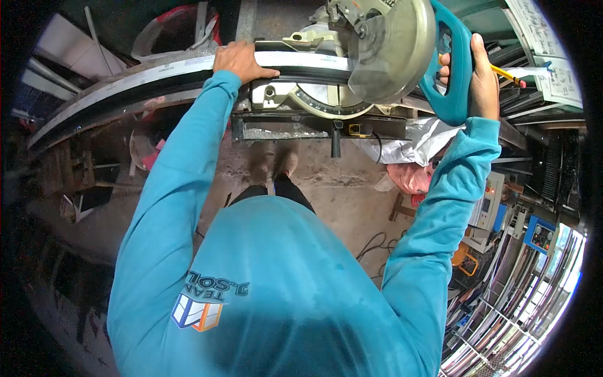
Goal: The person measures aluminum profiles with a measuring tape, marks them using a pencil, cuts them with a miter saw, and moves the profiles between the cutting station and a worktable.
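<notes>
Profile lies across miter saw, left hand clamped over it, fingers together, thumb out. Right hand wrapped round teal handle, pencil sticking out. Profile could shift if left pressure eases. Guard hides the blade; profile's right end unclear.

I saw a teal shirt, cuffed just behind the left grip, its emblem blue and orange, and dark trousers.

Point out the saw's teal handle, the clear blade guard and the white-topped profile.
Saw's teal handle (461,70): head view, grip bar.
Clear blade guard (379,78): head view, side face.
White-topped profile (154,73): head view, top face.
</notes>
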A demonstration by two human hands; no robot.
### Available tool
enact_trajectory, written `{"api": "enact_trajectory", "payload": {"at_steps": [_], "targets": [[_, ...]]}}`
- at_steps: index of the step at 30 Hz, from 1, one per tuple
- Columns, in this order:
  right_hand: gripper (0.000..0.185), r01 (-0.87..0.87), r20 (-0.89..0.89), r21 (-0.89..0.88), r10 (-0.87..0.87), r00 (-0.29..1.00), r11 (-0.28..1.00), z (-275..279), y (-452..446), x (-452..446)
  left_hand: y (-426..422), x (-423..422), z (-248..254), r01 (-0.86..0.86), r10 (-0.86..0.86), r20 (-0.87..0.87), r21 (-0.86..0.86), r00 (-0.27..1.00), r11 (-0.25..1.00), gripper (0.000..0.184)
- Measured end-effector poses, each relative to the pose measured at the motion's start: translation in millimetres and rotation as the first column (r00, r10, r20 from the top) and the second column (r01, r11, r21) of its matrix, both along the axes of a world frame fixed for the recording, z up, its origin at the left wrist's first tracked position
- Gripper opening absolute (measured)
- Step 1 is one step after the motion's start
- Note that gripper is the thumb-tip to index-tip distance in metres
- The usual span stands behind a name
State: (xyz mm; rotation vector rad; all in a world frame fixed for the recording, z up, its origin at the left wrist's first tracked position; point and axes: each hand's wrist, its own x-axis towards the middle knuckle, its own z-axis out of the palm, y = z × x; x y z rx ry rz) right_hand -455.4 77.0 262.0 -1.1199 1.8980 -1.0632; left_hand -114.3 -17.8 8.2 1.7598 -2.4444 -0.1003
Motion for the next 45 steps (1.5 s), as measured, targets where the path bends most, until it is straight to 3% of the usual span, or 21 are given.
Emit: {"api": "enact_trajectory", "payload": {"at_steps": [8,15,22,45], "targets": [[0.063,0.021,0.067,-0.081,-0.015,0.998,0.996,-26,16,5,0,1,6,0.003,-0.004,0.019,0.044,1.000,0.999,0.088],[0.065,0.039,-0.023,-0.124,-0.042,0.999,0.991,-29,20,10,1,0,6,0.003,-0.003,0.016,0.051,1.000,0.999,0.089],[0.065,0.037,0.008,-0.090,-0.037,0.999,0.995,-25,20,11,0,0,2,0.004,-0.004,-0.004,0.055,1.000,0.998,0.091],[0.061,0.086,0.009,-0.243,-0.086,0.996,0.966,-65,48,20,0,-4,11,-0.004,0.002,0.029,0.087,1.000,0.996,0.091]]}}
